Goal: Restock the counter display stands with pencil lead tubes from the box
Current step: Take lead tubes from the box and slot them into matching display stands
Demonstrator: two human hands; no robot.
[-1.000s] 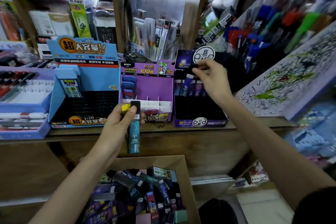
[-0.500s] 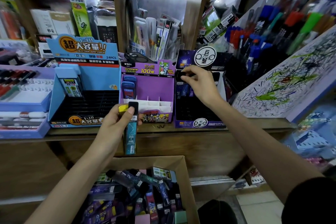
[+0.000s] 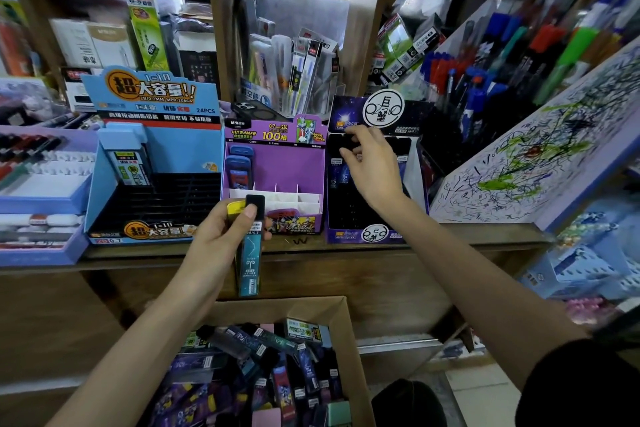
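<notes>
My left hand [image 3: 221, 239] grips a teal pencil lead tube [image 3: 250, 263] with a black cap, upright in front of the purple stand [image 3: 277, 163]; a yellow tube [image 3: 234, 210] sits behind it in the same grip. My right hand [image 3: 372, 170] hovers over the dark stand [image 3: 363, 234], fingers loosely bent, fingertips at the back row of blue tubes [image 3: 337, 172]; I see nothing held in it. The blue stand [image 3: 156, 149] on the left holds one tube. The cardboard box [image 3: 349, 322] below the counter holds several tubes [image 3: 270, 367].
The stands sit on a wooden counter [image 3: 450, 236]. A scribbled test pad [image 3: 536, 156] slopes up on the right below racks of pens. A lilac tray of pens [image 3: 41, 191] lies at the left. A phone [image 3: 256, 111] rests behind the purple stand.
My right hand moved left and down from the dark stand's header to its back row, and the tube it pinched is no longer in it. My left hand stayed put with its tubes.
</notes>
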